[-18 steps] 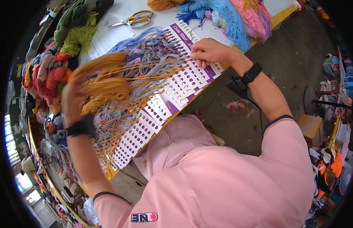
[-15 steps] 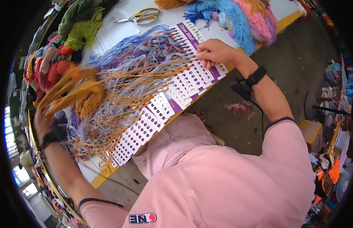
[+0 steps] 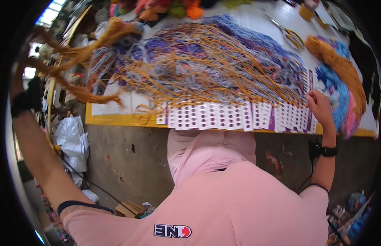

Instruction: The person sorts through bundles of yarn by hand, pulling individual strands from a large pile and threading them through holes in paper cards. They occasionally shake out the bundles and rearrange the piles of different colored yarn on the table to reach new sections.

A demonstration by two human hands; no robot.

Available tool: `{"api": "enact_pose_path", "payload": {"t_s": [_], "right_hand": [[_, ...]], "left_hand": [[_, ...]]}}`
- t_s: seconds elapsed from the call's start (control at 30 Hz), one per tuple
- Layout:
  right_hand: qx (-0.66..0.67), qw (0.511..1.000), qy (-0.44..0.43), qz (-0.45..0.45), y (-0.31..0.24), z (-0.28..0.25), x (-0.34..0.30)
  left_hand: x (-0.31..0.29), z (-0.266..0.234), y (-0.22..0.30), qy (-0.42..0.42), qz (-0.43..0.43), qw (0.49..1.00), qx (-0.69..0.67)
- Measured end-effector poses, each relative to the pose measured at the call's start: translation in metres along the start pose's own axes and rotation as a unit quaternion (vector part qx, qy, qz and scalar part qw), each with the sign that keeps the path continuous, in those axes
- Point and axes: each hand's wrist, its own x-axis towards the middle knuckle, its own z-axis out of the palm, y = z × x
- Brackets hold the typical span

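My left hand (image 3: 23, 67) is raised far out to the left, blurred, and grips a bundle of orange yarn strands (image 3: 92, 39) drawn up off the table. A black band sits on that wrist. My right hand (image 3: 319, 107) presses flat on the right end of a row of white and purple punched cards (image 3: 223, 117) along the table's front edge. From the cards, a tangle of orange, grey and purple yarn (image 3: 207, 69) spreads across the white tabletop.
The table has a yellow front edge (image 3: 124, 120). Scissors (image 3: 289, 36) lie at the back right, next to blue, pink and orange yarn bundles (image 3: 342, 80). More yarn balls (image 3: 157, 8) line the back. A white bag (image 3: 71, 137) and wood scraps (image 3: 129, 209) lie on the floor.
My left hand has swung further out left and up, pulling the orange strands away from the tangle. My right hand stays on the cards. The view has turned.
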Motion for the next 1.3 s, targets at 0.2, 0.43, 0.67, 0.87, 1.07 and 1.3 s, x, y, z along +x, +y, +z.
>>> {"api": "enact_pose_path", "payload": {"t_s": [0.2,0.43,0.67,0.87,1.07,1.3], "right_hand": [[0.14,0.902,0.058,-0.405,-0.269,0.084,0.009],[0.247,0.76,-0.324,-0.506,-0.397,0.216,0.023],[0.096,0.659,0.026,-0.746,-0.43,0.225,0.044],[0.363,0.78,-0.341,-0.378,-0.448,0.197,0.045],[0.044,0.785,-0.187,-0.589,-0.465,0.141,0.084],[0.103,0.731,-0.135,-0.661,-0.472,0.164,0.078]], "left_hand": [[-0.116,0.095,0.162,-0.268,0.088,0.941,-0.185],[-0.207,0.081,0.18,-0.132,0.009,0.989,-0.061],[-0.26,0.073,0.107,-0.024,-0.03,0.999,-0.035],[-0.239,0.085,0.084,0.043,-0.043,0.998,0.002],[-0.219,0.072,-0.001,-0.082,-0.089,0.993,-0.011],[-0.188,0.15,0.116,-0.207,-0.015,0.771,-0.601]]}}
